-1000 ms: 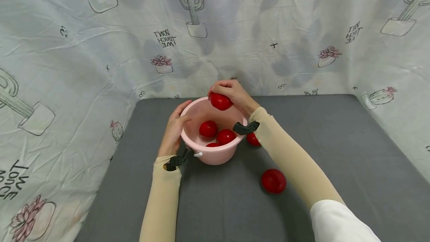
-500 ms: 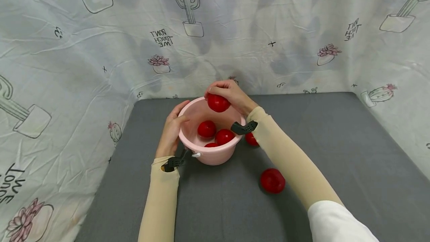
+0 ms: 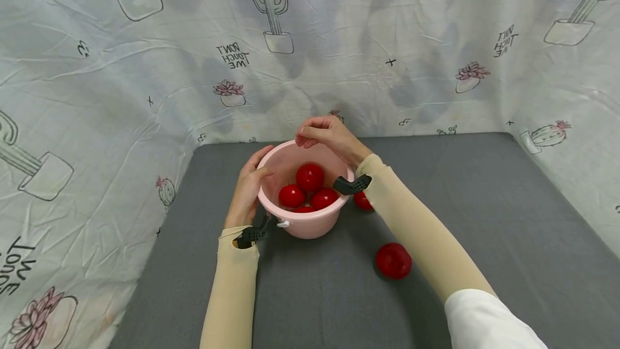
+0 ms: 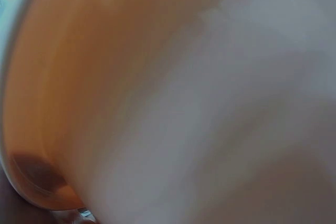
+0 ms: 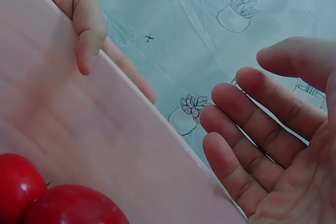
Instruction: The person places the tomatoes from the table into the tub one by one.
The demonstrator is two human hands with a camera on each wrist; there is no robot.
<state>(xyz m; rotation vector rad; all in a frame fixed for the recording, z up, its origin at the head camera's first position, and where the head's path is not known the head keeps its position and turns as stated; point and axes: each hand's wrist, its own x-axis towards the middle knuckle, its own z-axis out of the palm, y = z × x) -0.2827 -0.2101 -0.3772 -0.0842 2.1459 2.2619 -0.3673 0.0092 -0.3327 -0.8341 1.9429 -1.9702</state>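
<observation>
A pink bucket (image 3: pixel 310 225) stands on the grey tabletop with several red tomatoes (image 3: pixel 310 177) inside. My left hand (image 3: pixel 248 190) grips its rim from the left, thumb over the inner wall and fingers outside. In the right wrist view, that thumb (image 5: pixel 84 51) shows hooked over the edge. Above the far right of the rim hovers my right hand (image 3: pixel 331 136), holding nothing, its fingers loosely bent and apart. Below it in the right wrist view lie two tomatoes (image 5: pixel 76 208). The left wrist view is blurred and filled mostly by the bucket's side (image 4: pixel 157 145).
One tomato (image 3: pixel 363 201) sits right of the bucket, partly hidden by my right wrist. Another tomato (image 3: pixel 394 260) lies nearer, left of my right forearm. A cloth (image 3: pixel 426 42) printed with cacti walls the table at the back and sides.
My right hand has let go of its tomato, which dropped into the bucket among the others. A tomato inside has shifted left and down. My left hand keeps its place on the rim.
</observation>
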